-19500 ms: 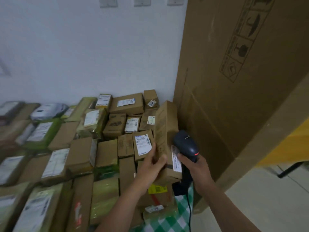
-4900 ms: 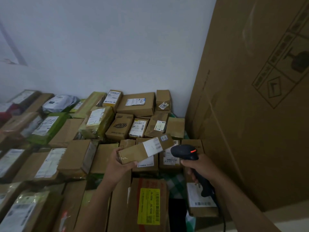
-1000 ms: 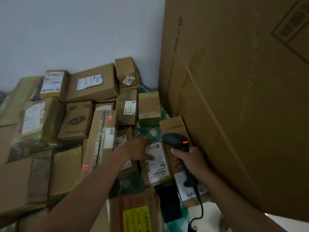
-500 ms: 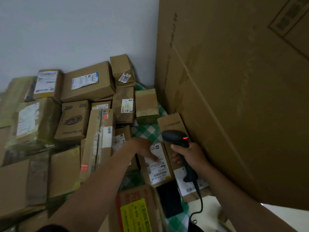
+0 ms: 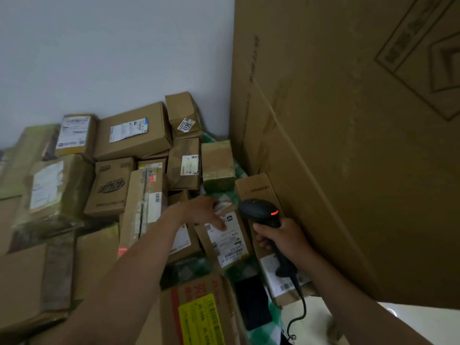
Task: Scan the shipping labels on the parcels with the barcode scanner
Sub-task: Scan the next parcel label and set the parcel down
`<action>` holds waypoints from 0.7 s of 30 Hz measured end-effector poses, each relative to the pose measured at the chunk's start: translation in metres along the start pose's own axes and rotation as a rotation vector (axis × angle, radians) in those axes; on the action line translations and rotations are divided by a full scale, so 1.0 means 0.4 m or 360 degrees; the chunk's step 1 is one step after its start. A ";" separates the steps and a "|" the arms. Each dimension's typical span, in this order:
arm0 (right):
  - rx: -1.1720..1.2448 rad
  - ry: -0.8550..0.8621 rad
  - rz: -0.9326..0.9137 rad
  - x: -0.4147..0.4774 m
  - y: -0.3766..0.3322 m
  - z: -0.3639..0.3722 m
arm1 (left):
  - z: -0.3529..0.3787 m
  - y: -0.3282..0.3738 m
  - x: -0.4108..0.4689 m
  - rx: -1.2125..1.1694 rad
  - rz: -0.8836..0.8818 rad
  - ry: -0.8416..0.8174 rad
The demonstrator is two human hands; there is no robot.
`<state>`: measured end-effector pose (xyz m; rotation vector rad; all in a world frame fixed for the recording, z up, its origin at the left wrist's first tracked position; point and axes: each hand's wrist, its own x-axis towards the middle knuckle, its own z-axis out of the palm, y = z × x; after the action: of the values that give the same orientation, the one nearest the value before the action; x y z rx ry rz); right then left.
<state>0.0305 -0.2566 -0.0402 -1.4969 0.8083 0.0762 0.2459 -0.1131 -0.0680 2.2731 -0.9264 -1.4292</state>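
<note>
My left hand (image 5: 202,212) reaches over a small brown parcel (image 5: 230,245) with a white shipping label. The thumb lies on the label and the fingers curl over the parcel's far end. My right hand (image 5: 282,239) grips the handle of a black barcode scanner (image 5: 260,212). Its red light is lit and its head hangs just right of that parcel, pointing away from me. The scanner's cable (image 5: 300,312) hangs down past the table edge. Many more labelled parcels (image 5: 132,131) lie in a pile to the left and behind.
A very large cardboard box (image 5: 348,145) stands upright along the right side. A long narrow box (image 5: 256,188) lies against it under the scanner. A box with a yellow label (image 5: 199,317) and a black flat object (image 5: 256,302) lie near me on green checked cloth (image 5: 258,337).
My left hand has slid a little toward the far end of the small parcel and its fingers have curled over that end. The scanner has stayed beside the parcel.
</note>
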 end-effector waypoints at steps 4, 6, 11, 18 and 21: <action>0.0031 0.0014 0.0021 -0.002 -0.005 -0.001 | -0.005 -0.003 -0.049 -0.0146 0.0093 0.0239; 0.0036 0.0027 0.0021 -0.005 -0.005 0.001 | -0.013 0.002 -0.076 -0.0257 0.0133 0.0418; 0.0103 -0.0030 -0.0015 -0.035 -0.017 0.007 | -0.053 0.005 -0.160 -0.0571 0.0185 0.0688; 0.0018 -0.0141 -0.0159 -0.085 -0.075 -0.002 | -0.054 -0.029 -0.234 -0.1466 0.0144 0.1275; 0.0030 -0.0159 -0.0190 -0.097 -0.097 -0.002 | -0.027 -0.028 -0.239 -0.1603 0.0102 0.1454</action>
<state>0.0214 -0.2456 0.0129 -1.5082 0.6371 0.0537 0.2311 -0.0426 -0.0035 1.7035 0.0475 -0.4527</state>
